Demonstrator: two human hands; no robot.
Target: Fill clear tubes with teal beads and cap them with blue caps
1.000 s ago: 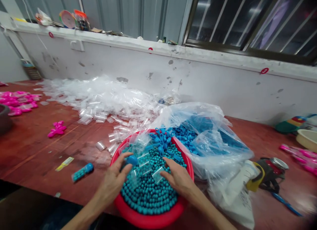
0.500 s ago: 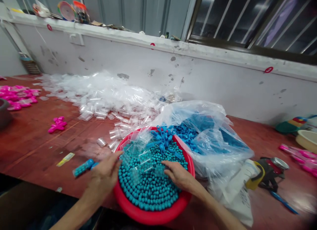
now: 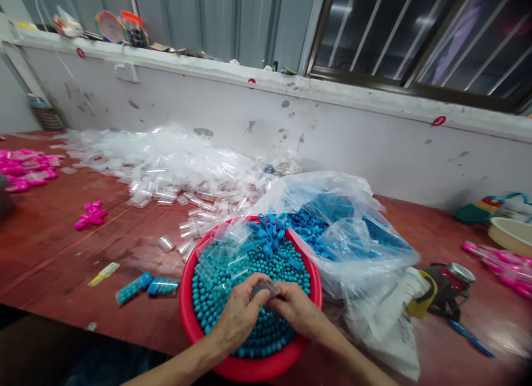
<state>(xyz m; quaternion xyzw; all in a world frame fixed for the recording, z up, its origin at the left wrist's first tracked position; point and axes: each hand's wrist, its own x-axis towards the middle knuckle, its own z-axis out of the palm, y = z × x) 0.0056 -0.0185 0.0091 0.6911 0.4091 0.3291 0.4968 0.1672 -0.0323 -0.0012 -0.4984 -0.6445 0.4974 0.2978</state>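
Two filled blue tubes [image 3: 146,287] are laid on the red-brown table [image 3: 62,253], just left of a red basin [image 3: 189,330] heaped with teal beads [image 3: 216,297]. Over the beads, a small clear tube [image 3: 267,289] is pinched between the left hand [image 3: 240,315] and right hand [image 3: 296,309], fingertips meeting. A clear bag of blue caps [image 3: 344,236] is slumped against the basin's right rim.

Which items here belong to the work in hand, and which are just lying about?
In hand: left hand and right hand pinching a clear tube over the red basin of teal beads; two filled tubes.

Lying about: pink parts, taped jar, cream bowl.
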